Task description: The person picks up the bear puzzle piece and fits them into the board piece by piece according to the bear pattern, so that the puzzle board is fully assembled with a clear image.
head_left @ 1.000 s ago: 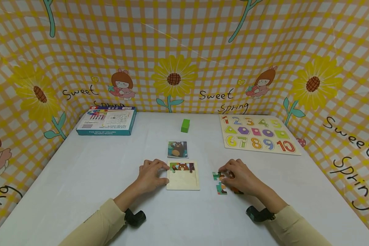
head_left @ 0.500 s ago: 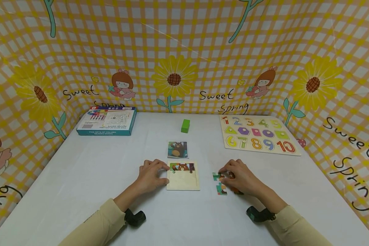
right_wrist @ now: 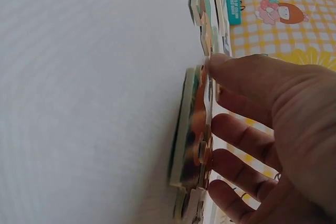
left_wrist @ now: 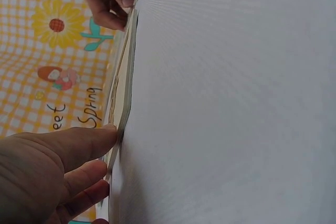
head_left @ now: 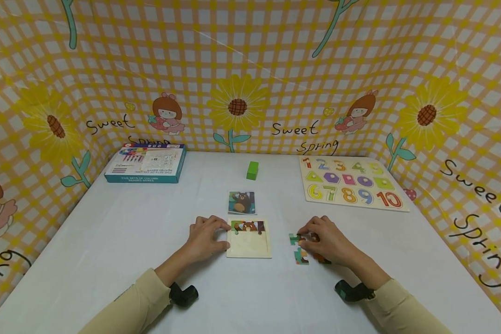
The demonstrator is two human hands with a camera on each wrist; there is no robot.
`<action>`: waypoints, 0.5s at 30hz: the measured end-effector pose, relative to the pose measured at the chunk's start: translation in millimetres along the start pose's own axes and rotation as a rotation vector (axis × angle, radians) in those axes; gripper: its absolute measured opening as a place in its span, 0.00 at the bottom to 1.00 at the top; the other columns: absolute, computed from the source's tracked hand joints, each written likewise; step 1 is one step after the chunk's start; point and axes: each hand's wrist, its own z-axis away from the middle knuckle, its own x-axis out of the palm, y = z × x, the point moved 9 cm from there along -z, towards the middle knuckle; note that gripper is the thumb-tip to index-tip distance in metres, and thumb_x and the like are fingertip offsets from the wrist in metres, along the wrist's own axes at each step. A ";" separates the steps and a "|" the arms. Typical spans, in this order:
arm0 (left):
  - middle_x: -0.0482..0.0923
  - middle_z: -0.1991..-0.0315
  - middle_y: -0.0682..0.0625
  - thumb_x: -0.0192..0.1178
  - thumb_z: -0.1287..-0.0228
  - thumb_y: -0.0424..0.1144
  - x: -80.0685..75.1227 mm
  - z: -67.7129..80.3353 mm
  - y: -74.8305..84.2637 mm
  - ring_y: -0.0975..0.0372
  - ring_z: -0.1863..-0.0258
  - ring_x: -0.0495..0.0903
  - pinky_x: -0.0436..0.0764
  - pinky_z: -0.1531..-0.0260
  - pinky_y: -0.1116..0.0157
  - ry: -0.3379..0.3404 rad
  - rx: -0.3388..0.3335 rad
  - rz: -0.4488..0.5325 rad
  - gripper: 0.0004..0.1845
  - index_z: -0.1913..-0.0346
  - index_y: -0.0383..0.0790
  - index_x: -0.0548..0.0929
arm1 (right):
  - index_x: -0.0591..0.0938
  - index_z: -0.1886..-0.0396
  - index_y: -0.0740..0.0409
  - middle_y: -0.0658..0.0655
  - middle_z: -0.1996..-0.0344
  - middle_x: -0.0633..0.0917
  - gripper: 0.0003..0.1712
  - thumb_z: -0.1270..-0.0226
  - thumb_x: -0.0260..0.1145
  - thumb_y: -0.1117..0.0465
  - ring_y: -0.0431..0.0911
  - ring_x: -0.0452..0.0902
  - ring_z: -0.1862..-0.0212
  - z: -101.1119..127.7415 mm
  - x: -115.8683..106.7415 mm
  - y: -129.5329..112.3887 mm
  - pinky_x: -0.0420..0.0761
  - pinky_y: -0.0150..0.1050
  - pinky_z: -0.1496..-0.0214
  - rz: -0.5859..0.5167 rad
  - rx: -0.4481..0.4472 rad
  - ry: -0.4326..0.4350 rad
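A shallow wooden puzzle tray (head_left: 249, 245) lies in front of me on the white table, with only its top row of bear pieces filled. My left hand (head_left: 222, 234) rests at the tray's left edge; in the left wrist view my thumb (left_wrist: 89, 137) touches that edge of the tray (left_wrist: 122, 103). A small heap of loose puzzle pieces (head_left: 297, 253) lies to the tray's right. My right hand (head_left: 305, 237) is curled over them. In the right wrist view its thumb (right_wrist: 226, 72) and fingers pinch a brown and green piece (right_wrist: 190, 124).
A bear picture card (head_left: 241, 202) lies just behind the tray, and a green block (head_left: 252, 170) stands farther back. A number board (head_left: 350, 188) sits at the back right, a blue box (head_left: 146, 163) at the back left. Patterned walls enclose three sides.
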 end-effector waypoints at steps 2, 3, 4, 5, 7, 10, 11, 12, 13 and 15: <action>0.77 0.47 0.51 0.71 0.53 0.40 0.2 -0.4 -0.4 0.53 0.50 0.64 0.57 0.49 0.47 0.000 0.002 0.002 0.19 0.55 0.46 0.83 | 0.85 0.59 0.51 0.48 0.63 0.80 0.13 0.45 0.70 0.55 0.42 0.62 0.62 -0.4 -1.5 -0.9 0.62 0.35 0.61 -0.001 0.002 0.003; 0.77 0.47 0.51 0.71 0.53 0.40 0.3 -0.5 -0.5 0.53 0.50 0.64 0.57 0.48 0.47 0.000 0.002 0.004 0.19 0.55 0.46 0.83 | 0.85 0.59 0.51 0.48 0.63 0.80 0.13 0.45 0.70 0.55 0.42 0.62 0.62 -0.8 -2.1 -1.1 0.63 0.35 0.61 -0.001 0.005 0.005; 0.77 0.48 0.51 0.72 0.53 0.40 0.3 -0.6 -0.7 0.53 0.50 0.64 0.57 0.49 0.47 0.001 0.004 0.005 0.19 0.55 0.46 0.83 | 0.85 0.59 0.51 0.48 0.62 0.80 0.14 0.45 0.70 0.55 0.42 0.63 0.61 -1.4 -2.7 -1.9 0.63 0.35 0.61 -0.005 0.006 0.005; 0.77 0.48 0.51 0.72 0.53 0.40 0.5 -0.6 -0.8 0.53 0.50 0.64 0.57 0.49 0.47 0.001 0.005 0.007 0.19 0.55 0.46 0.83 | 0.85 0.59 0.51 0.48 0.62 0.80 0.14 0.45 0.70 0.55 0.43 0.63 0.61 -2.0 -3.5 -3.0 0.63 0.35 0.61 -0.009 0.007 0.007; 0.77 0.48 0.51 0.71 0.53 0.40 1.0 -0.6 -1.2 0.53 0.50 0.64 0.57 0.49 0.47 0.000 0.007 0.007 0.19 0.55 0.46 0.83 | 0.84 0.58 0.51 0.48 0.62 0.81 0.14 0.45 0.70 0.54 0.42 0.63 0.61 -3.8 -4.8 -7.1 0.64 0.35 0.61 -0.015 0.004 0.010; 0.77 0.47 0.51 0.71 0.53 0.40 1.7 -0.6 -1.6 0.53 0.50 0.64 0.57 0.49 0.47 -0.003 0.009 0.001 0.19 0.55 0.46 0.83 | 0.85 0.58 0.52 0.49 0.61 0.81 0.15 0.44 0.70 0.53 0.43 0.64 0.59 -8.3 -6.3 -16.3 0.64 0.36 0.60 -0.020 -0.014 0.018; 0.77 0.47 0.51 0.71 0.52 0.40 1.7 -0.7 -1.6 0.53 0.50 0.64 0.57 0.49 0.48 -0.004 0.009 -0.001 0.19 0.55 0.46 0.83 | 0.85 0.58 0.52 0.50 0.61 0.81 0.15 0.44 0.70 0.53 0.43 0.65 0.59 -10.1 -6.5 -19.8 0.65 0.37 0.60 -0.016 -0.018 0.023; 0.77 0.47 0.51 0.71 0.52 0.41 1.6 -0.7 -1.7 0.53 0.50 0.64 0.57 0.49 0.48 -0.002 0.010 -0.004 0.19 0.55 0.46 0.83 | 0.85 0.58 0.52 0.50 0.61 0.81 0.15 0.45 0.70 0.53 0.44 0.65 0.58 -12.2 -6.3 -23.3 0.65 0.37 0.59 -0.013 -0.019 0.027; 0.77 0.47 0.51 0.71 0.52 0.41 1.4 -0.9 -1.6 0.53 0.50 0.64 0.57 0.49 0.48 -0.002 0.010 -0.005 0.19 0.55 0.46 0.83 | 0.85 0.58 0.53 0.50 0.61 0.82 0.15 0.45 0.70 0.54 0.44 0.66 0.57 -14.3 -6.1 -27.3 0.66 0.39 0.58 -0.010 -0.021 0.030; 0.77 0.47 0.51 0.71 0.52 0.41 0.9 -0.9 -1.4 0.53 0.50 0.64 0.58 0.50 0.48 -0.001 0.009 -0.008 0.19 0.55 0.46 0.83 | 0.85 0.58 0.53 0.51 0.61 0.82 0.15 0.45 0.70 0.54 0.45 0.67 0.56 -18.4 -4.4 -34.9 0.67 0.40 0.56 -0.012 -0.023 0.030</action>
